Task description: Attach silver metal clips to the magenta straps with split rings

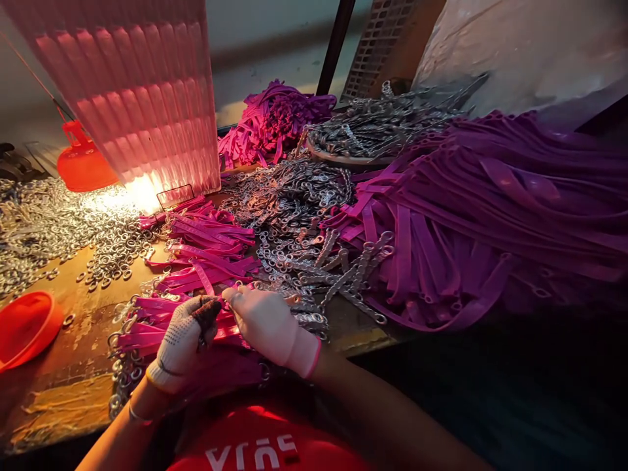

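Both my hands wear white knit gloves and meet above a pile of pink straps. My left hand (189,333), its fingertips darkly stained, is closed around a pink strap (203,278) whose far part sticks up past the fingers. Close beside it on the right, my right hand (269,324) is closed too, thumb and fingertips pinched at the same strap. The exact spot between the fingertips is mostly hidden. Under and around the hands lie more pink straps (147,330) with metal rings at their ends. Twisted metal chain pieces (338,275) lie just beyond my right hand.
Loose metal rings (112,245) cover the table's left, by a red bowl (29,327). A red lamp (86,160) glows behind a hanging ribbed plastic sheet (161,98). Large purple strap heaps (515,196) fill the right; a heaped tray of metal chains (373,127) stands behind.
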Motion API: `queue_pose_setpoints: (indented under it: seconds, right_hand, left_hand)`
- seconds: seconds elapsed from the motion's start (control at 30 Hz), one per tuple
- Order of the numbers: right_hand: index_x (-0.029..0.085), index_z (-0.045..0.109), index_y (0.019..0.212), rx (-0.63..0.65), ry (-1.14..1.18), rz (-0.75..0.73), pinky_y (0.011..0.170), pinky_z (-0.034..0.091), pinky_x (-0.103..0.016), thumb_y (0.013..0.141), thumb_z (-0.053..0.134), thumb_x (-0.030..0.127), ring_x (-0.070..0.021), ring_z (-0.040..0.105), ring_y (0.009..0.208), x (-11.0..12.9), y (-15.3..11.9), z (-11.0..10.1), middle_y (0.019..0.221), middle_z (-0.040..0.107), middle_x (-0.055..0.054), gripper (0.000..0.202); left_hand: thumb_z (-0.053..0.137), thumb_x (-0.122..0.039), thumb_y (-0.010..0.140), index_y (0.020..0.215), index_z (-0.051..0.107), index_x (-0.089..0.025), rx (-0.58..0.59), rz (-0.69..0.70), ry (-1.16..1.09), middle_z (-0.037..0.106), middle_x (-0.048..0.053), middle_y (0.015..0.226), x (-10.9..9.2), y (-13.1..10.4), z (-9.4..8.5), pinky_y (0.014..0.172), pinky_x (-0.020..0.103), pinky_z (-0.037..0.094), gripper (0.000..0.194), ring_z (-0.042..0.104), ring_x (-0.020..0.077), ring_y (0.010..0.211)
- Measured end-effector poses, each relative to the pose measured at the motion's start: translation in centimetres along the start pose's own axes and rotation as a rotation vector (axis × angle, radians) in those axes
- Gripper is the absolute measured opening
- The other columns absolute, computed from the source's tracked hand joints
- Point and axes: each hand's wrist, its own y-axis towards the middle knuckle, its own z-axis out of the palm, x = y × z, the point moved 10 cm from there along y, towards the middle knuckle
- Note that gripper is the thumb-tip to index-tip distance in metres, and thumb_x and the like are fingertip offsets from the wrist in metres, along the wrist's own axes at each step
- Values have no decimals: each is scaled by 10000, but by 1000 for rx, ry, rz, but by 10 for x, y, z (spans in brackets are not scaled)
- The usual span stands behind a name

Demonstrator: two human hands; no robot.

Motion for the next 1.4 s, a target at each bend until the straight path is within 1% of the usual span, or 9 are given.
queue_pose_setpoints:
  seconds: [0.27, 0.43, 0.6, 0.8, 0.97, 1.17, 1.3, 1.37, 1.4]
  right_hand:
    - [179, 576, 1262, -44, 20, -40, 702, 418, -297, 1029, 374, 173, -206, 681, 906, 2, -1, 8, 1041, 716, -91, 309]
    - [171, 603, 1159, -29, -21, -31, 655, 396, -302, 988, 400, 121, -207, 680, 854, -1, -1, 11, 951, 713, -84, 269]
    - [169, 606, 1171, -46, -25, 11, 702, 440, -303, 1006, 392, 164, -220, 683, 877, -1, 4, 5, 971, 713, -101, 271]
    - [161, 508, 1331, 40, 15, 20, 790, 509, -296, 968, 466, 172, -227, 699, 994, 4, 7, 2, 1137, 707, -131, 365]
    - [157, 544, 1194, 141, -43, 63, 678, 527, -313, 930, 508, 205, -266, 740, 854, -1, 4, 14, 885, 742, -115, 270]
    - [131, 575, 1090, 146, -125, -133, 601, 503, -324, 929, 474, 211, -287, 736, 751, 16, 0, 27, 803, 726, -127, 207]
    - [129, 577, 1097, 152, -120, -228, 613, 482, -314, 982, 422, 230, -267, 725, 767, 23, 1, 27, 805, 724, -122, 217]
    - [114, 570, 1138, 110, -130, -191, 613, 464, -308, 1018, 384, 254, -255, 718, 750, 16, -1, 21, 804, 723, -120, 262]
    - [102, 563, 1172, 75, -135, -145, 616, 456, -307, 1037, 365, 279, -251, 715, 751, 10, -3, 16, 809, 723, -122, 298]
  left_hand:
    - [639, -539, 877, 874, 590, -170, -49, 60, 80, 421, -71, 478, -6, -1, -3, 370, 189, 229, 372, 315, 73, 386]
    - [613, -516, 908, 841, 646, -150, -64, 211, 404, 498, -31, 538, -19, -5, 1, 442, 204, 309, 374, 379, 78, 463]
    - [643, -393, 893, 721, 652, -137, 22, 406, 652, 582, 15, 664, -28, -4, 11, 567, 213, 367, 309, 447, 107, 629]
    - [612, -524, 899, 689, 582, -161, 55, 128, 340, 472, -27, 510, -4, 3, -2, 442, 207, 283, 421, 361, 84, 458]
    - [654, -422, 894, 670, 644, -153, -13, 196, 437, 525, -6, 521, -16, -11, 1, 471, 198, 318, 350, 404, 90, 483]
    - [670, -302, 855, 637, 679, -147, 28, 217, 440, 568, 9, 560, -16, -11, 7, 490, 186, 331, 267, 429, 102, 532]
    - [757, -224, 749, 687, 733, -162, 153, 260, 580, 681, 33, 677, -42, -4, 3, 597, 197, 456, 91, 569, 142, 633]
    - [818, -217, 684, 734, 761, -177, 114, 285, 736, 718, 28, 736, -70, -5, -23, 659, 210, 504, 86, 615, 161, 697]
    - [823, -227, 681, 759, 772, -185, 23, 298, 825, 723, 15, 736, -87, -7, -47, 652, 204, 503, 102, 608, 155, 698]
